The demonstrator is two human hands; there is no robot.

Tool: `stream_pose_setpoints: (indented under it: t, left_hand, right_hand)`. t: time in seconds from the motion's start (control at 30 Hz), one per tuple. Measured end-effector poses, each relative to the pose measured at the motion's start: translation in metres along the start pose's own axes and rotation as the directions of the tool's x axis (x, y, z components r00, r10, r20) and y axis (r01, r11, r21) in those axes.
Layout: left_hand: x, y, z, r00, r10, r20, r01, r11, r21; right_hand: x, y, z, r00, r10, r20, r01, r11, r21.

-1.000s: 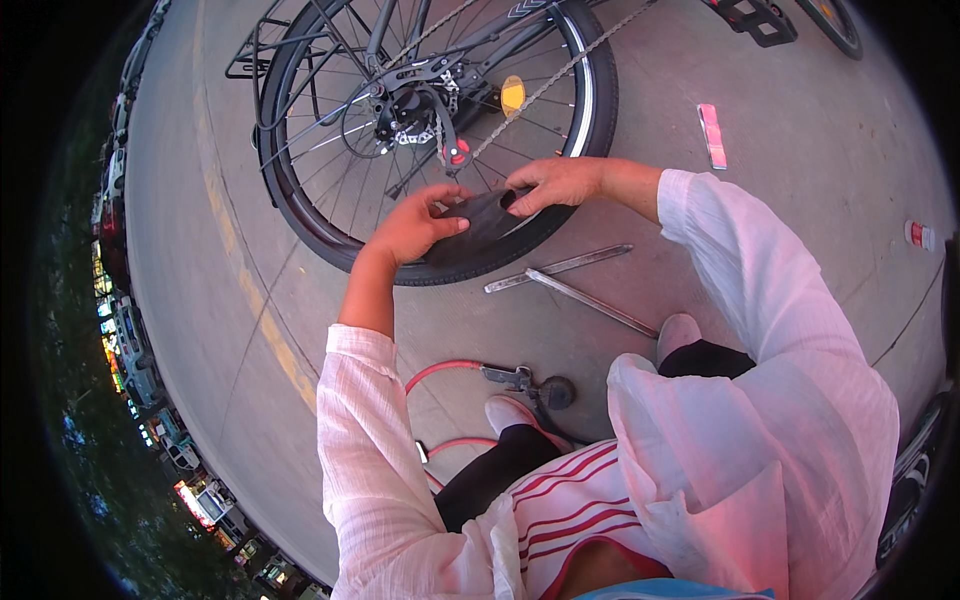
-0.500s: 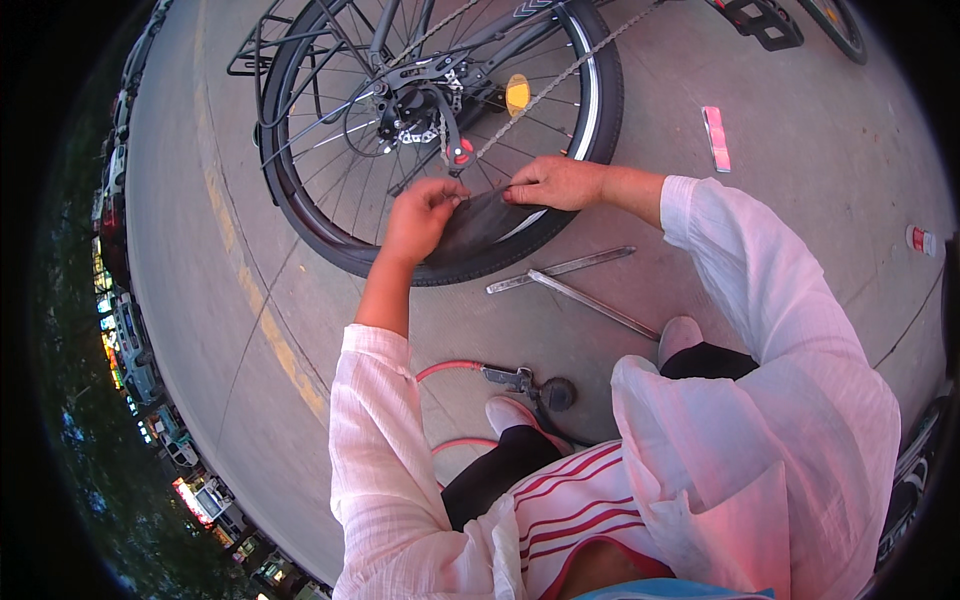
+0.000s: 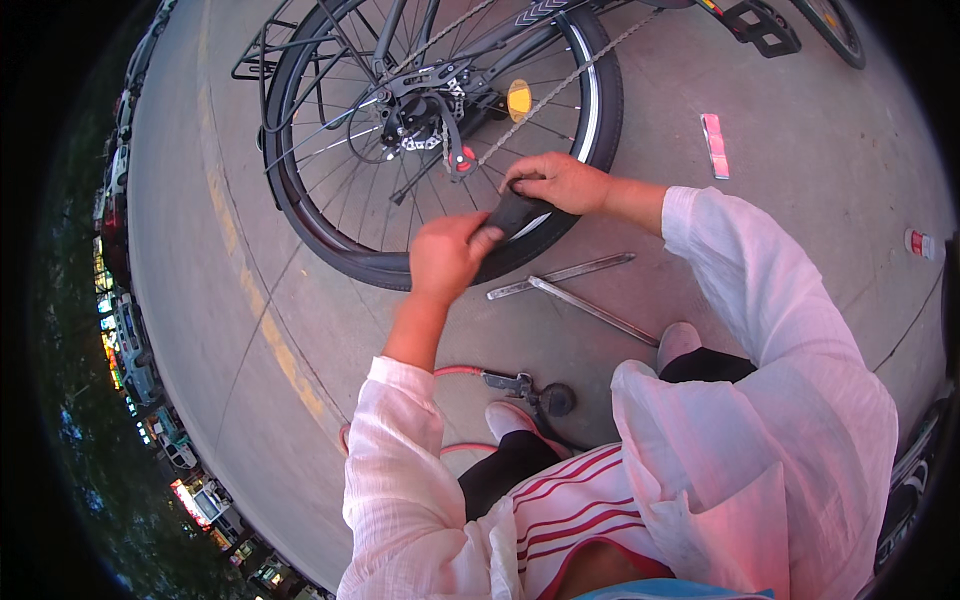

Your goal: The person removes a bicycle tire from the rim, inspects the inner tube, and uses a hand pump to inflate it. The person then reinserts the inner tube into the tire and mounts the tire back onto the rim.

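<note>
A bicycle lies on its side, its rear wheel (image 3: 300, 190) in front of me with the black tire (image 3: 365, 268) on the rim. Between my hands is a dark, limp stretch of inner tube (image 3: 515, 210) at the wheel's near edge. My left hand (image 3: 450, 252) is closed on one end of it, thumb on top. My right hand (image 3: 555, 183) pinches the other end, fingers bent over it. Both hands are above the tire's near right part. The fingertips' undersides are hidden. Two metal tire levers (image 3: 597, 312) lie crossed on the ground below the wheel.
A pump hose head (image 3: 518, 382) with a red hose (image 3: 458, 371) lies near my left shoe (image 3: 507, 418). To the right are a pink strip-shaped packet (image 3: 715, 147) and a small red-and-white container (image 3: 919, 243). The pedal (image 3: 762, 27) is at the far right.
My left hand has moved right and slightly nearer to me, closer to the right hand. The tube between them was spread wide and is now a shorter, bunched stretch.
</note>
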State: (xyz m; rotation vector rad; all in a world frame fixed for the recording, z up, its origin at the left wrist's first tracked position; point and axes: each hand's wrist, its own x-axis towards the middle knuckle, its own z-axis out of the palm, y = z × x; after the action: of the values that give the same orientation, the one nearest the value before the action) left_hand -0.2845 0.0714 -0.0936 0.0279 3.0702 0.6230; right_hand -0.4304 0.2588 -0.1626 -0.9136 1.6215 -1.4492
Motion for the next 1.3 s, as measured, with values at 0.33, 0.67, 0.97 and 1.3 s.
stream_pose_setpoints:
  t: [0.33,0.67,0.97,1.3]
  left_hand:
    - [-0.004,-0.003,0.005,0.978,0.043,0.203,-0.087,0.973,0.214]
    - [-0.016,-0.015,0.005,0.969,0.09,0.228,-0.148,0.957,0.249]
    - [-0.033,-0.015,-0.024,0.918,-0.108,0.381,-0.017,0.95,0.31]
    - [-0.043,-0.054,-0.007,0.947,-0.057,0.315,-0.061,0.935,0.351]
  right_hand:
    - [-0.007,-0.026,-0.01,0.977,-0.137,0.165,0.17,0.965,-0.201]
    - [-0.013,-0.038,0.018,0.928,-0.119,0.354,0.332,0.698,-0.635]
    - [-0.019,-0.043,0.055,0.952,-0.149,0.267,0.3,0.624,-0.722]
    - [-0.016,-0.058,0.054,0.957,0.027,0.289,0.155,0.794,-0.587]
